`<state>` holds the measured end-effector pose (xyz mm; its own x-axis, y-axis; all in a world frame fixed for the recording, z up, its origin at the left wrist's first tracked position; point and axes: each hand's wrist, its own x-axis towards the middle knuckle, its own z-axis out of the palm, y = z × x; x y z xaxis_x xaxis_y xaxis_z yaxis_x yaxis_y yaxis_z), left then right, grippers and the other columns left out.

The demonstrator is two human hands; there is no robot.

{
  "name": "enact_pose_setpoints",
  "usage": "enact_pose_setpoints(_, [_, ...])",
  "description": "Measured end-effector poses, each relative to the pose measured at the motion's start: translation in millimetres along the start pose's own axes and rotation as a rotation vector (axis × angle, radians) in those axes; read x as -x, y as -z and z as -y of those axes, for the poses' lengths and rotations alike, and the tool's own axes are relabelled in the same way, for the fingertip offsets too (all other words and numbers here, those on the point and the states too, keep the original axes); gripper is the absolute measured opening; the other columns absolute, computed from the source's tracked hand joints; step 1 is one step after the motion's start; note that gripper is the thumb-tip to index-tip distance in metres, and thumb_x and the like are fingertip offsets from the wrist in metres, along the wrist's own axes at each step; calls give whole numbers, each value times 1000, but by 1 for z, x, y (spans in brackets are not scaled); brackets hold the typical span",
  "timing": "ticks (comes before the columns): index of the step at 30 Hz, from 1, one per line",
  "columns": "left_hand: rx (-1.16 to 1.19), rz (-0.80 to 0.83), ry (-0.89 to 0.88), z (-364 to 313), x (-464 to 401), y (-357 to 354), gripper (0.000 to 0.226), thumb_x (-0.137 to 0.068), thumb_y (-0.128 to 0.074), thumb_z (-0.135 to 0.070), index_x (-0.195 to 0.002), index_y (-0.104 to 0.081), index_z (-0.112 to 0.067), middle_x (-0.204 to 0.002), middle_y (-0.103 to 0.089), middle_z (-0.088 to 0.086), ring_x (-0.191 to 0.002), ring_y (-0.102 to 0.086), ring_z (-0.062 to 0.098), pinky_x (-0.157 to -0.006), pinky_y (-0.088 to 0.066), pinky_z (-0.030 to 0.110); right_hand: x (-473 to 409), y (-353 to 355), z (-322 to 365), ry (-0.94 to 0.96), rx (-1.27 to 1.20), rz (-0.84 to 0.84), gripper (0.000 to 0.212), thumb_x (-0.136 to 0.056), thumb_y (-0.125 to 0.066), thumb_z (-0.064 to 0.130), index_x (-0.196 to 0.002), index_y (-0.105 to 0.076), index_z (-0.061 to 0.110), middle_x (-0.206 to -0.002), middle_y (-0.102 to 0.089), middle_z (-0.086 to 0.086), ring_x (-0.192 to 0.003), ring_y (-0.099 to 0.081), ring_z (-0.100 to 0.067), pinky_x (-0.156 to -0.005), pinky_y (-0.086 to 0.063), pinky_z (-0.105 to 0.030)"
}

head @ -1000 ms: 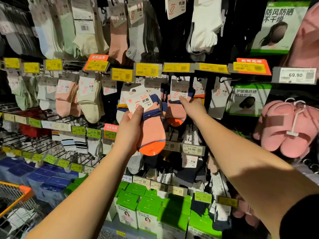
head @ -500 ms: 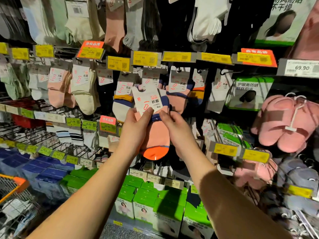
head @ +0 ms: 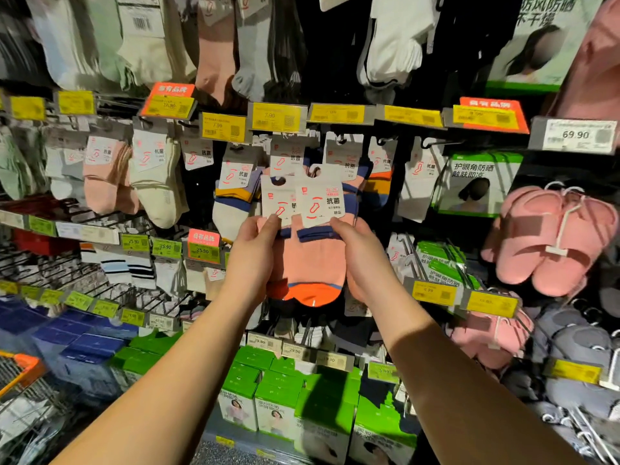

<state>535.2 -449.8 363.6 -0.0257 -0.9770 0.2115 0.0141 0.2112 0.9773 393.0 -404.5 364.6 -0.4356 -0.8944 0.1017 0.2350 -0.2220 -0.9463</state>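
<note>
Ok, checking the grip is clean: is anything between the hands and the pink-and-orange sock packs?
Nothing visible. The left hand pinches the rear sock pack at its card, and the right hand grips the front sock pack by its blue cuff. Both touch directly.

Left hand (head: 251, 260): raised, thumb up, fingers curled in a pinch.
Right hand (head: 362, 263): level with it, mirrored pinch.
Arms: bare, stretched forward, converging.

Socks (head: 312, 260) between slippers (head: 550, 236) and cart (head: 23, 374)
</note>
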Motion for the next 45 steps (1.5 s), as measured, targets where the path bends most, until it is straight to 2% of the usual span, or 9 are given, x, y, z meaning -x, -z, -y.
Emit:
enact_pose_setpoints(3, [-4,-35,-23,1,-4,4,21,-102,-53,-35,-104,-60,-16,-90,-66,-4,-78,-59,7,-62,-41,26,-10,7,8,30,5,-75,14,-100,-54,18,-111,-61,24,-111,-72,-6,-100,-70,-27,-82,-55,-41])
enact_pose_setpoints(8, [41,-81,-39,0,-11,9,19,-100,-54,-37,-100,-60,-18,-90,-67,-3,-82,-62,15,-68,-45,31,-36,15,28,117,133,-129,7,-100,-55,22,-103,-57,27,-103,-69,-4,-89,-68,-23,-65,-53,-29])
enact_pose_setpoints(13, [85,-53,-68,-6,-11,6,20,-100,-54,-36,-103,-62,-18,-98,-71,-1,-88,-67,17,-73,-50,33,-61,9,43,178,269,-135,12,-101,-53,23,-113,-54,24,-102,-66,0,-85,-66,-17,-62,-52,-27])
enact_pose_setpoints(18, [120,-22,-60,-11,-9,4,17,-96,-56,-41,-98,-63,-25,-100,-72,0,-94,-68,22,-88,-54,48,-77,1,47,153,385,-168,16,-100,-51,24,-115,-47,23,-113,-64,-8,-99,-65,-29,-85,-54,-42])
enact_pose_setpoints(23, [138,-7,-40,-13,-7,7,30,-82,-57,-54,-94,-63,-28,-100,-73,1,-96,-70,24,-91,-54,53,-79,2,43,150,314,-207,16,-99,-51,26,-114,-48,23,-108,-63,-7,-98,-66,-31,-84,-56,-47])
enact_pose_setpoints(27, [155,12,-40,-14,-8,8,22,-93,-58,-46,-93,-62,-25,-99,-73,5,-88,-70,22,-85,-55,51,-81,2,41,150,338,-232,21,-97,-50,28,-117,-50,20,-106,-64,-11,-98,-66,-35,-83,-56,-51])
enact_pose_setpoints(29, [150,13,-40,-13,-9,9,25,-88,-58,-52,-89,-63,-27,-100,-73,7,-93,-70,28,-88,-54,55,-81,2,40,152,332,-239,20,-97,-51,29,-114,-51,20,-106,-64,-10,-97,-66,-35,-84,-56,-52])
enact_pose_setpoints(37, [169,16,-16,-11,-8,10,26,-79,-58,-58,-83,-66,-34,-100,-73,5,-99,-70,31,-93,-52,62,-82,3,31,158,344,-241,17,-98,-51,28,-113,-50,20,-102,-63,-5,-98,-65,-32,-84,-55,-48])
enact_pose_setpoints(45, [193,12,-27,-9,-10,15,22,-93,-57,-45,-97,-63,-25,-102,-73,7,-95,-71,28,-92,-54,59,-83,5,22,133,212,-215,21,-100,-51,27,-118,-51,16,-94,-63,-6,-82,-65,-27,-69,-51,-35])
